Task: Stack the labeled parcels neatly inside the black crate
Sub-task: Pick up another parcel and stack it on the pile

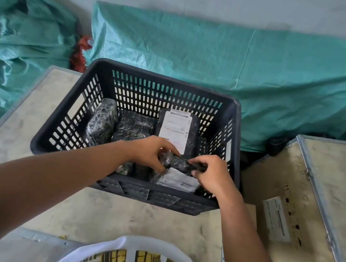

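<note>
A black slotted crate [63,121] stands on a pale wooden table [107,213]. Inside it, at the near right, both my hands hold a black-wrapped parcel [179,162] with a white label [178,181] hanging below it. My left hand [150,152] grips its left end and my right hand [211,174] pinches its right end. Further back in the crate lie two black bubble-wrapped parcels [102,121], [134,128] and a parcel with a large white label [175,129] facing up.
A second wooden box [291,210] with a white sticker stands close to the crate's right side. Green woven sacks [245,74] lie against the wall behind the crate and at the left [16,36]. My patterned shirt fills the bottom edge.
</note>
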Demonstrator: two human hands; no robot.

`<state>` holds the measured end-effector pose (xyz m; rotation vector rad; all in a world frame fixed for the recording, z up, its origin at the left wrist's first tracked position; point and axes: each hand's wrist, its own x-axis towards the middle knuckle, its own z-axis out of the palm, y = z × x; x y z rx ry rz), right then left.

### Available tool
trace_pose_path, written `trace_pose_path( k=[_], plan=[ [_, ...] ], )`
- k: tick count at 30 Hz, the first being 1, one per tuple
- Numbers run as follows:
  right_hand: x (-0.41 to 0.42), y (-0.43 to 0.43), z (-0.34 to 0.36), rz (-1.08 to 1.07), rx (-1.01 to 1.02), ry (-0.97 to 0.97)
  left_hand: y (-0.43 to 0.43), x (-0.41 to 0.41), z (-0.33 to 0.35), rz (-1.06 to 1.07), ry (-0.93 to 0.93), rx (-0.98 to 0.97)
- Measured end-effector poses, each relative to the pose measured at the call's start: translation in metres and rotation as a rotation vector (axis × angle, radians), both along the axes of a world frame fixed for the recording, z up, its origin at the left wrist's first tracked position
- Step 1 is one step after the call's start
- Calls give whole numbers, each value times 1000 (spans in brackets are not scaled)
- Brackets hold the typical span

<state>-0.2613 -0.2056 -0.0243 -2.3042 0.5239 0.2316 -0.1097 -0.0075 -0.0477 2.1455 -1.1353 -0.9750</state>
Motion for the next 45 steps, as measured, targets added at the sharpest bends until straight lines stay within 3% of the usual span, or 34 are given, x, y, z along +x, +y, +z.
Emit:
trace_pose_path(
  k=[7,12,17,26,31,39,45],
  plan=[
    [-15,-1,21,-157,189,-374,16,21,45,175,218,-222],
    [-20,5,36,-133,395,-548,20,32,91,242,236,-371],
    [-21,15,50,-126,439,-738,18,41,119,315,255,-451],
    [-11,23,67,-21,407,-735,20,61,136,445,383,-586],
    [3,6,70,-64,393,-689,6,49,128,422,215,-654],
    [53,-32,65,-220,622,-569,-10,39,93,277,155,-404],
    [89,-40,36,-127,447,-295,-17,38,46,337,127,-264]
  ],
)
